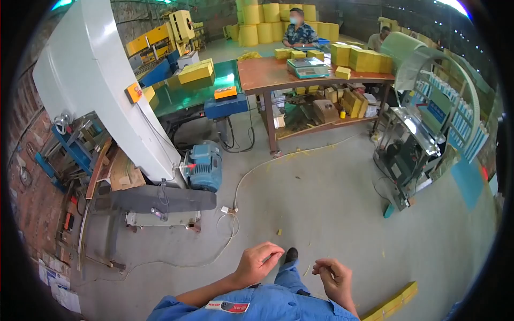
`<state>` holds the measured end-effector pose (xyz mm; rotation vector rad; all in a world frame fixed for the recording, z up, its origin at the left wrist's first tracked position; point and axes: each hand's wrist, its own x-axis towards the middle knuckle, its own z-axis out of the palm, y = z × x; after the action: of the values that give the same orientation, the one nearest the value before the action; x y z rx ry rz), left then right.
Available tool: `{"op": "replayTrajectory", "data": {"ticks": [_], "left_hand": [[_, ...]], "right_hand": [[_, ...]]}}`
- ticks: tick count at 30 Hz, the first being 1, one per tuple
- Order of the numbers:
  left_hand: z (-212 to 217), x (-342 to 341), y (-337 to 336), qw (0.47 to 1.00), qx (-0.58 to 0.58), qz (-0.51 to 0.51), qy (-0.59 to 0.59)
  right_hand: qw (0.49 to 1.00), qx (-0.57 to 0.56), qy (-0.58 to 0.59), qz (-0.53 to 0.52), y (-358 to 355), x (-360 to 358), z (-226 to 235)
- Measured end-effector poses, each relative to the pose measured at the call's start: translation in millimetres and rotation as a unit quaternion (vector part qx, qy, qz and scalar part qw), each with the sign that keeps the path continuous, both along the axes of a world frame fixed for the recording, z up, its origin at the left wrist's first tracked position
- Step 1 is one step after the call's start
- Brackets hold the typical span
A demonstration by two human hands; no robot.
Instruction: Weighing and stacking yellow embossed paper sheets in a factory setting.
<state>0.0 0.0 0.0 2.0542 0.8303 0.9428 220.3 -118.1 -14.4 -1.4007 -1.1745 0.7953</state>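
My left hand (pixel 259 262) is raised in front of my blue shirt, its fingers curled in and pressed together near the thumb, with nothing showing in it. To its right, my right hand (pixel 335 278) is also loosely curled, fingertips close to the thumb, and no object shows there. The two hands are apart from each other and touch nothing. Between them and farther down, one dark shoe (pixel 291 254) shows on the grey floor (pixel 316 203). Low at the right, beside my right forearm, lies a long yellow bundle (pixel 392 302), partly cut off by the picture's edge.
A large white machine (pixel 101 69) with a blue motor (pixel 205 166) stands left. Ahead, a brown table (pixel 262 72) bears a scale (pixel 309 68) and yellow blocks (pixel 369 60); one person (pixel 301 35) sits behind. A cable (pixel 236 195) crosses the floor. Another machine (pixel 412 139) stands right.
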Motion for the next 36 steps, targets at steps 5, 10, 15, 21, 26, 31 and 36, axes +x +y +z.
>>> {"op": "replayTrajectory", "data": {"ticks": [5, 10, 15, 21, 26, 31, 36], "left_hand": [[-3.7, 61.8, 152.2, 0.994, -0.011, 0.080, -0.075], [13.1, 73.8, 269.0, 0.978, 0.005, 0.196, -0.068], [4.5, 86.6, 376.6, 0.965, 0.000, 0.250, -0.076], [-25.1, 96.7, 525.1, 0.936, -0.021, 0.350, -0.030], [-2.7, 107.0, 642.6, 0.932, 0.015, 0.346, -0.109], [-9.4, 107.9, 742.5, 0.900, 0.069, 0.430, 0.002], [-41.2, 98.7, 819.4, 0.834, 0.063, 0.548, 0.005]], "right_hand": [[0.999, -0.015, 0.040, 0.022, 174.8, 57.7, -6.5], [0.988, 0.053, 0.004, 0.148, 340.7, 89.3, 39.0], [0.963, 0.112, -0.038, 0.243, 489.0, 87.7, 45.1], [0.952, 0.055, -0.015, 0.300, 637.1, 97.8, 9.0], [0.948, 0.063, -0.064, 0.306, 756.2, 99.6, 20.6], [0.923, 0.109, -0.068, 0.363, 893.2, 89.9, -4.9], [0.857, 0.178, -0.129, 0.467, 1026.2, 36.2, -21.8]]}}
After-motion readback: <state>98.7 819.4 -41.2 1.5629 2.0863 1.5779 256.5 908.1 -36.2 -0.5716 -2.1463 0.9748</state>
